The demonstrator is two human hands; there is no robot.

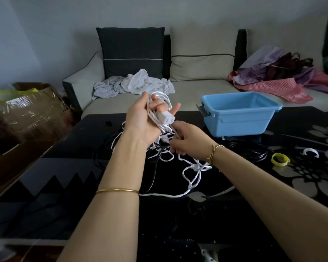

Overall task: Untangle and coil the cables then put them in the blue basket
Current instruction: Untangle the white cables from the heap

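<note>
My left hand (140, 121) is raised above the table, palm toward me, with loops of the white cable (195, 169) wound round it and a white plug (166, 117) lying against its fingers. My right hand (186, 142) pinches the white strands just below the left palm. The rest of the white cable trails in knotted loops over the black table (178, 214). A black cable (252, 150) lies tangled under and beside it. The blue basket (240, 114) stands on the table's far right and looks empty.
A yellow band (279, 159) and a white clip (311, 152) lie on the table at the right. Behind the table is a sofa (197, 87) with cushions and loose clothes. A cardboard box (27, 114) stands to the left.
</note>
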